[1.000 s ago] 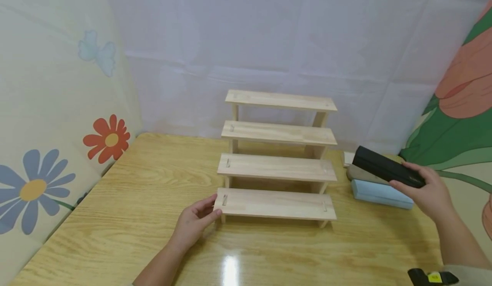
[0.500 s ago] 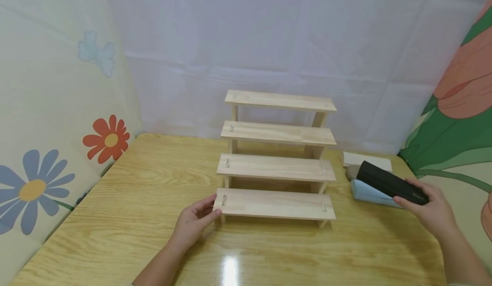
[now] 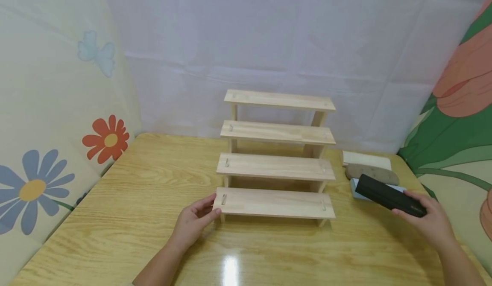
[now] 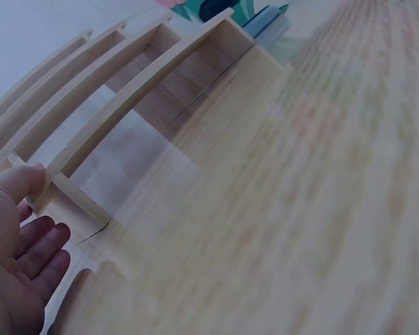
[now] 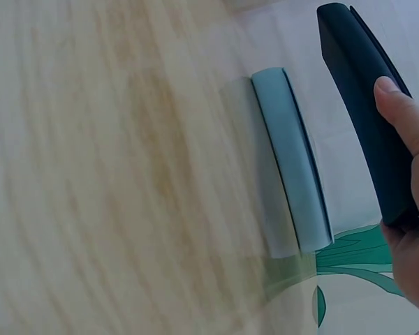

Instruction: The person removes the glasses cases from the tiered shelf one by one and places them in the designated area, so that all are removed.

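A pale wooden stepped shelf [image 3: 276, 202] stands on the table, its tiers rising toward the back. At the left end of the lowest tier, my left hand [image 3: 194, 224] pinches the board between thumb and fingers; the left wrist view shows the thumb [image 4: 19, 181] on the board's corner. To the right, my right hand [image 3: 432, 222] grips a long black glasses case [image 3: 388, 196] by its near end, tilted and held above the table. Under and behind it lies a light blue glasses case [image 3: 357, 190], partly covered in the head view and plainly seen as a blue case [image 5: 292, 160] in the right wrist view.
Behind the blue case lie a grey-brown rounded case [image 3: 370, 173] and a white case [image 3: 367, 160], side by side near the table's back right. A white cloth [image 3: 269, 34] hangs behind the shelf. Flower-printed panels flank the wood-grain table [image 3: 161, 170].
My right hand has lowered the black glasses case and brought it nearer, uncovering the grey-brown and white cases behind. My left hand stays at the shelf's corner.
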The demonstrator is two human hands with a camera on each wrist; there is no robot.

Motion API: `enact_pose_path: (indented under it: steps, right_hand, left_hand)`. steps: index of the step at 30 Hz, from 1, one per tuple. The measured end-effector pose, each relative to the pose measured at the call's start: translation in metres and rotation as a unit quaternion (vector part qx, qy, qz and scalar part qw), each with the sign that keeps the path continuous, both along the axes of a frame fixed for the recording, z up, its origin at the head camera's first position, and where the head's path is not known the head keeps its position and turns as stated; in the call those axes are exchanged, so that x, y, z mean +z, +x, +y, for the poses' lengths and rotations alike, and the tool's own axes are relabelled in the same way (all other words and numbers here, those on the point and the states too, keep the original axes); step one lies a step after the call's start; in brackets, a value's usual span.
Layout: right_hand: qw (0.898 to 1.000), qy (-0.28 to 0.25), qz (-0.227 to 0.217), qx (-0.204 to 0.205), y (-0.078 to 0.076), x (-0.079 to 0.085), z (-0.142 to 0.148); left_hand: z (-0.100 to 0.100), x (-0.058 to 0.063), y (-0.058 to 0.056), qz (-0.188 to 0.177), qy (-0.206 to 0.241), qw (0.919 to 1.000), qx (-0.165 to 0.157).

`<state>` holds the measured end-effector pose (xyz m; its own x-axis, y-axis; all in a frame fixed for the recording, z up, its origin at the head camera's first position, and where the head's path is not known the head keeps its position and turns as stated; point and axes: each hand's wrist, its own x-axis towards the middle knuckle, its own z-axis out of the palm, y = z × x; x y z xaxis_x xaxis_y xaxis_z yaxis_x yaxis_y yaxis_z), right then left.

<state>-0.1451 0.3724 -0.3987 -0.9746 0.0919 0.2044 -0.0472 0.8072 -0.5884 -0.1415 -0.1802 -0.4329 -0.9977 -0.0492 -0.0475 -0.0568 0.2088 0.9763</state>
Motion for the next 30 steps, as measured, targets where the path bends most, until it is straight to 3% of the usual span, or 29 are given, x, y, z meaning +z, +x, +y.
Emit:
enact_pose_path:
  steps: [11,22,30]
  right_hand:
    - [0.999,-0.002,-0.050,-0.006,0.010,-0.013,0.004]
    - [0.998,0.001,-0.062,0.007,0.014,-0.025,0.005]
    - [0.992,0.012,-0.123,0.016,0.013,-0.024,0.010]
  left_hand:
    - [0.000,-0.001,-0.001,0.000,-0.001,1.0000,0.003]
    - [0.000,-0.001,-0.001,0.003,-0.003,1.0000,0.000]
    - [0.000,0.001,0.001,0.015,0.004,0.9999,-0.002]
